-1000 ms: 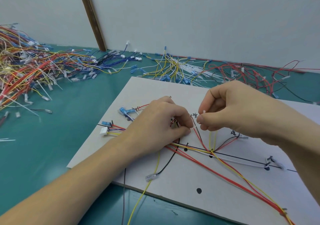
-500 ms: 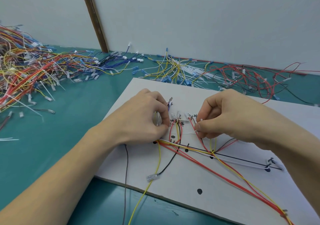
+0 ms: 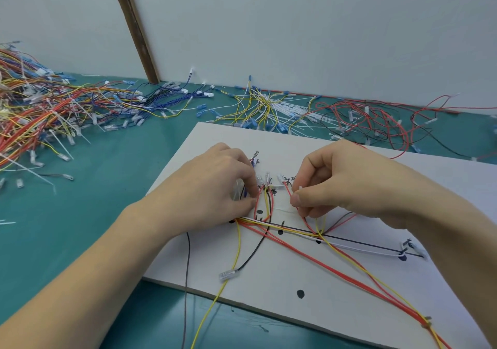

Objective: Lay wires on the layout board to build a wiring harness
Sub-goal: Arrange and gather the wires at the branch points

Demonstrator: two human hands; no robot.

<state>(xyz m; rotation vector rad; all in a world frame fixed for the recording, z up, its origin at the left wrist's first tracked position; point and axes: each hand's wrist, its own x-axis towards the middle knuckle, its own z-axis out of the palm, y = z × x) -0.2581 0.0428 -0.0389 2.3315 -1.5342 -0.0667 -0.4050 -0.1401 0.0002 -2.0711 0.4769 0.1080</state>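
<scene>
A white layout board [image 3: 336, 289] with black lines and dots lies on the teal table. Red, yellow, black and white wires [image 3: 295, 237] run along its drawn line and fan toward the lower right. My left hand [image 3: 212, 190] sits at the board's left part, thumb and fingers pinching a clear terminal sleeve [image 3: 238, 191] where the wire bundle starts. My right hand [image 3: 341, 179] is just right of it, thumb and forefinger pinching a thin white cable tie [image 3: 300, 188] above the red wires. A black wire ending in a clear terminal [image 3: 228, 274] lies loose near the front edge.
A big heap of mixed wires [image 3: 35, 122] fills the table's left. Blue, yellow and white wires [image 3: 258, 112] and red and black wires [image 3: 376, 122] lie along the wall behind the board. A brown strip [image 3: 134, 28] leans on the wall.
My left hand slid left along the board, uncovering the upright terminals between my hands, then settled. My right hand dropped slightly, still pinching the white tie.
</scene>
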